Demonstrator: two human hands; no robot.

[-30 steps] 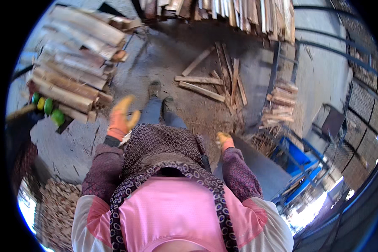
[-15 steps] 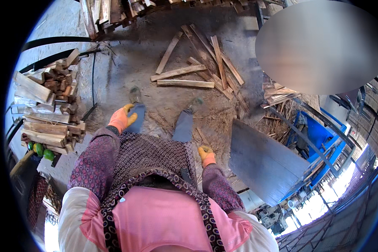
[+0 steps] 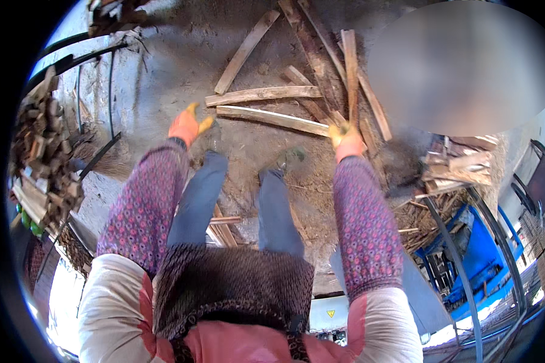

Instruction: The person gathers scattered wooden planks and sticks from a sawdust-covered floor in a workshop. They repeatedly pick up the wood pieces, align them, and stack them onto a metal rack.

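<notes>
Both my hands wear orange work gloves with yellow fingers. My left hand (image 3: 191,126) is open, thumb and fingers apart, just short of the left end of the nearest wooden slat (image 3: 272,120). At that slat's right end is my right hand (image 3: 346,140), its fingers spread beside or against the wood; whether they touch is unclear. Another slat (image 3: 263,95) lies just beyond the nearest one. A slanted slat (image 3: 248,49) lies farther left, and an upright-looking slat (image 3: 350,75) lies across other boards beyond my right hand.
Firewood pieces (image 3: 42,160) are stacked on the left beside black metal bars. On the right, more cut wood (image 3: 460,166) sits near a blue metal machine (image 3: 472,257). A grey panel (image 3: 427,296) stands by my right arm. A blurred patch covers the upper right.
I have bent forward, and both hands have reached out toward the slats on the floor. My right hand has moved from beside my leg to the nearest slat's right end.
</notes>
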